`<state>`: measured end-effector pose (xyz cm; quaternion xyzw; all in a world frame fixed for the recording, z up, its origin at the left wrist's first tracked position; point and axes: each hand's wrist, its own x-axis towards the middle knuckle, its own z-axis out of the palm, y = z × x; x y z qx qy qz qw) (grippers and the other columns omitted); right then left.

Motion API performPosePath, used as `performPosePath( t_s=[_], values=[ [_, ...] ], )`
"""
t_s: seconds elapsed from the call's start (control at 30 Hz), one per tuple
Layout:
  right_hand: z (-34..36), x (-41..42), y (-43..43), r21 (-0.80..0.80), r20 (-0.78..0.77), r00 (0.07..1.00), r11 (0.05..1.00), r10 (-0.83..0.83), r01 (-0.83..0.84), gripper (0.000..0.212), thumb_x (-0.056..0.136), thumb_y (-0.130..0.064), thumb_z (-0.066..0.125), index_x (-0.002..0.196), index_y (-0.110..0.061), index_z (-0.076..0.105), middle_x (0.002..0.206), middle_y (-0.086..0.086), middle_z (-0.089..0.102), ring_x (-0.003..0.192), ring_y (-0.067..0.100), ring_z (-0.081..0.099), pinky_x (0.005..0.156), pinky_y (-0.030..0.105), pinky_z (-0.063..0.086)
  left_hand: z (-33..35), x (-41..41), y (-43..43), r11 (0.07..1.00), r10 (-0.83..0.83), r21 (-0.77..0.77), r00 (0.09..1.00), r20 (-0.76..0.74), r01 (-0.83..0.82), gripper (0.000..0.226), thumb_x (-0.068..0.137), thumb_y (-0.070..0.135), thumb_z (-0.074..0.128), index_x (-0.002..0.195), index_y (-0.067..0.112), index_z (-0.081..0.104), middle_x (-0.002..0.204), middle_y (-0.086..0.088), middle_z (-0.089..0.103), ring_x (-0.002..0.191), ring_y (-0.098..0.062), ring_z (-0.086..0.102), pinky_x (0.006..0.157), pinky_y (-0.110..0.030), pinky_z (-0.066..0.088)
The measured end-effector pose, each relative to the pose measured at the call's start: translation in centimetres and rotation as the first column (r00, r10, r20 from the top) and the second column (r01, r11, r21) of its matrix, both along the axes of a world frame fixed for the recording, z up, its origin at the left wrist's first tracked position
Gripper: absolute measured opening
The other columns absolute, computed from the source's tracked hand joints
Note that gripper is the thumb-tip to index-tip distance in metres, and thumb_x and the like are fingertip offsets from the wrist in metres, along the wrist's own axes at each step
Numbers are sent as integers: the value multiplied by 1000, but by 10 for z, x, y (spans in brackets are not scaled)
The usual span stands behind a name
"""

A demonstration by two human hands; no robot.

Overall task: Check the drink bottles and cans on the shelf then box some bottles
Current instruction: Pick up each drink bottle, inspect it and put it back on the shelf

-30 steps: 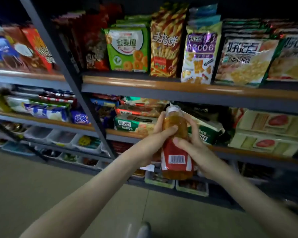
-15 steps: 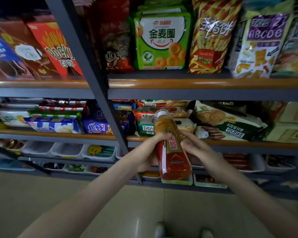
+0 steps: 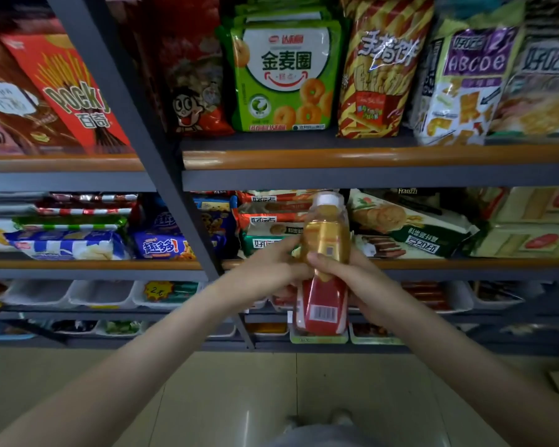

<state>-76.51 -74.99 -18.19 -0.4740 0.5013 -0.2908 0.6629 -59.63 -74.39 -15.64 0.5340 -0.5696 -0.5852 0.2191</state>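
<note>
A drink bottle (image 3: 324,298) with amber liquid, a white cap and a red label is held upright in front of the shelves, its barcode facing me. My left hand (image 3: 265,272) grips its middle from the left. My right hand (image 3: 352,279) grips it from the right, thumb across the front just above the red label. Both hands meet around the bottle's waist, and the bottle's lower half hangs below them.
Snack shelves (image 3: 336,156) fill the view: bags of biscuits and chips on top, packets on the middle shelf (image 3: 465,264), white trays (image 3: 100,293) of small goods below. A grey upright post (image 3: 136,124) slants down the centre-left. Tiled floor (image 3: 223,391) lies beneath.
The bottle has been turned in my hands so the barcode faces me again. The view has moved closer to the shelves and shifted right.
</note>
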Motion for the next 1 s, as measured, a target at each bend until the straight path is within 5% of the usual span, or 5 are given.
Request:
performPosePath(
  t_s=[0.3,0.47,0.57,0.8,1.0],
  values=[
    [15,-29,6,8,331,943,1000,25,-30,66,71,-40,67,133,-24,49,117,9,68,103,25,68,77,36,57,-2,-8,-7,943,-144,208,884,-446,258,104,53,46,91,138,35,33,120,-1,68,115,-23,63,90,-40,54],
    [36,-45,-5,-282,37,988,950,152,-135,36,73,-51,66,106,-61,56,138,-6,45,127,16,49,106,41,42,14,-19,-9,981,-161,50,937,-310,185,111,48,51,91,140,31,33,126,-3,62,114,-22,63,90,-37,54],
    [50,-55,-11,-442,-92,993,890,79,-112,72,73,-60,71,132,-55,31,131,-13,51,118,3,55,103,34,45,28,-25,-10,992,-74,-112,989,-129,59,94,65,46,85,143,32,34,117,7,67,103,-11,67,82,-30,55],
    [85,-40,-11,-790,-253,968,578,1,-207,101,78,-49,64,138,-63,-17,160,-13,11,141,12,33,109,48,39,62,-33,-7,811,228,-583,946,230,-54,86,69,46,79,139,47,29,97,10,71,88,-9,67,84,-38,56],
    [145,-37,-18,-977,-183,975,132,-125,-166,95,87,-45,61,132,-70,-19,148,-43,-6,145,-1,14,115,19,23,137,-7,-11,661,-17,-731,977,211,169,92,82,33,73,148,47,11,133,14,58,119,-2,57,103,-33,47]
  ],
)
